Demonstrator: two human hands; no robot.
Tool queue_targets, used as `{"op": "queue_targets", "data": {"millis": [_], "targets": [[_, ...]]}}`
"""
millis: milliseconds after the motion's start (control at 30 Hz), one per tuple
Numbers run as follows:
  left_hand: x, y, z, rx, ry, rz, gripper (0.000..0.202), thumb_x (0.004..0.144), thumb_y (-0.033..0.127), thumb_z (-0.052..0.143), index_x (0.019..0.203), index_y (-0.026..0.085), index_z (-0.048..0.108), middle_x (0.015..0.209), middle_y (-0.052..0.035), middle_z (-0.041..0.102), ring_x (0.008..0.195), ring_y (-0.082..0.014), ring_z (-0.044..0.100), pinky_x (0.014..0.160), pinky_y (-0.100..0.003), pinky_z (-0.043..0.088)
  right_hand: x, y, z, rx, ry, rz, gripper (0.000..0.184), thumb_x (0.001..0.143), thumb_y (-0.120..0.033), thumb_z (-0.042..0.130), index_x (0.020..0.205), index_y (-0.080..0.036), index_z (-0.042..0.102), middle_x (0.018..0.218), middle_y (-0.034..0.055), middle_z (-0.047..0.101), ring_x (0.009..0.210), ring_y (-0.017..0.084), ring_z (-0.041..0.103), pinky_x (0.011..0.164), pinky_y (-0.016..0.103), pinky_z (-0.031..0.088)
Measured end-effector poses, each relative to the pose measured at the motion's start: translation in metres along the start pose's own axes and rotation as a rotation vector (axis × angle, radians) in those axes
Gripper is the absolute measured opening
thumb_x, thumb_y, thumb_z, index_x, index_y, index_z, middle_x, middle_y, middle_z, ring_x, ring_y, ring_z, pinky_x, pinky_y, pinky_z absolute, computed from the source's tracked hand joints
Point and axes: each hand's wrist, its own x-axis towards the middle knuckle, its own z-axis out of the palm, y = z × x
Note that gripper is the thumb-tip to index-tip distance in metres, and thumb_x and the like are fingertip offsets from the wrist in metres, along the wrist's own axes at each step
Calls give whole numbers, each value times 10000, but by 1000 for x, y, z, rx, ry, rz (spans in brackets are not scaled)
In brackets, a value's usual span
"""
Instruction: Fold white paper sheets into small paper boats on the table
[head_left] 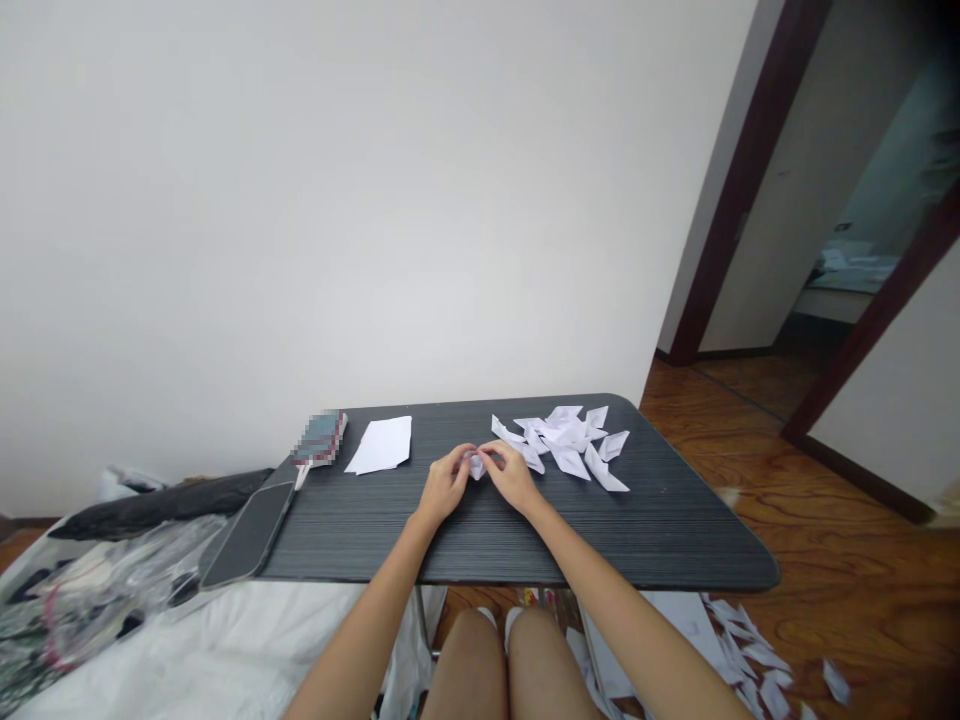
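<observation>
Between my two hands, over the middle of a dark table, is a small folded piece of white paper. My left hand pinches its left side, and my right hand pinches its right side near the top. Fingers cover much of the paper, so its full shape is hidden. Just right of my right hand lies a pile of folded white paper pieces with pointed ends. Left of my left hand, a short stack of flat white paper sheets rests on the table.
At the table's left end are a blurred-out book-like item and a dark flat tablet-like panel. A bed with white covering and plastic bags adjoins on the left. More folded papers lie on the wooden floor at right, near a doorway.
</observation>
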Motion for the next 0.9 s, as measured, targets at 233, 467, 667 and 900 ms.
{"op": "queue_targets", "data": {"millis": [233,467,667,900], "targets": [[3,-6,0,10,-22,94,284,837,177,276,979,160,522,953,-61,583,891,-146,535,816,-289,406,0,-2,-3,-52,-40,-4,141,796,-249,386,853,-189,500,850,38,531,804,148,533,637,251,465],[3,-9,-1,-31,-9,105,285,832,165,275,926,162,544,1028,-68,552,968,-152,508,858,-316,399,-2,-10,-6,-72,-92,-20,165,811,-229,349,918,-198,470,841,25,520,725,129,532,624,245,445],[1,-1,-3,-15,-59,132,240,831,231,357,980,156,530,1059,-94,524,970,-168,503,834,-312,422,-1,-11,-8,-187,-108,-96,203,813,-183,318,828,-186,520,790,26,536,748,138,506,701,268,415],[0,-4,-3,-7,-146,188,361,726,319,557,1044,161,498,1101,-122,484,1009,-208,478,815,-326,434,-5,-8,-9,-127,-163,-73,223,673,-77,413,856,-187,478,843,17,516,749,126,511,673,249,442]]}}
